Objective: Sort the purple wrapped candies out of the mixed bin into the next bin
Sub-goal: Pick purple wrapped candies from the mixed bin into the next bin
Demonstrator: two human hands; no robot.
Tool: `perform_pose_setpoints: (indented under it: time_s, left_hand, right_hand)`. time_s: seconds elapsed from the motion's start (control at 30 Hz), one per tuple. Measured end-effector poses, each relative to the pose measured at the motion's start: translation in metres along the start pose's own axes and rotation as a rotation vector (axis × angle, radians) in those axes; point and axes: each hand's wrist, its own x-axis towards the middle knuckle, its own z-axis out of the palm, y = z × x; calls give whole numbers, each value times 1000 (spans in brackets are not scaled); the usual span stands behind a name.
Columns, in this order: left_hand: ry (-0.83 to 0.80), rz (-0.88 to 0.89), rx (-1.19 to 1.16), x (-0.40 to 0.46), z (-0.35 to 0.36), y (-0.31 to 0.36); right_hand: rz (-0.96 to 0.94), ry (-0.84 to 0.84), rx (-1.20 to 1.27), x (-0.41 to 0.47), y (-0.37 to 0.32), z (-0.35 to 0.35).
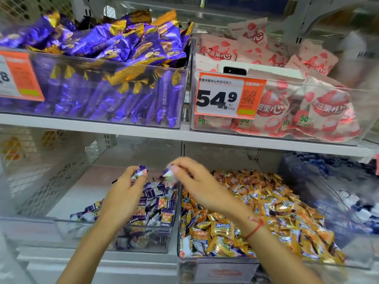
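Purple wrapped candies lie heaped in the right part of a clear plastic bin on the lower shelf, piled against its right wall. Just to the right stands the mixed bin, another clear plastic box, filled mostly with orange wrapped candies and a few purple ones among them near its front left corner. The left hand hovers over the purple heap with its fingers curled round one purple and white candy. The right hand, wearing a thin red string bracelet at the wrist, reaches across the wall between the two bins and pinches a second purple candy at its fingertips, just beside the left hand's piece. On the white shelf above, a clear bin holds large purple and gold foil packets, and the neighbouring bin holds pink and white strawberry-printed packets behind an orange price tag reading 54.9.
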Motion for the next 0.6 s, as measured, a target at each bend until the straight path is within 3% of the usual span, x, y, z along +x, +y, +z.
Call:
perform_pose_setpoints:
  time_s: [0.1,0.2,0.47,0.53,0.6]
  left_hand:
    - [4,22,106,0,-2,-9]
    - [-5,64,210,-5,-3,-13]
    - [-99,244,251,-8,-2,-16]
    - [-212,317,166,-11,3,-14]
    - [-330,334,-27,-17,10,-7]
  right_hand:
    - [-8,-20,-150,5,5,8]
    - [86,-5,72,-1,17,-15]
    - [192,92,103,-17,45,-21]
    - [239,-2,-58,-19,50,-28]
    - [246,-275,-225,-25,54,-27]
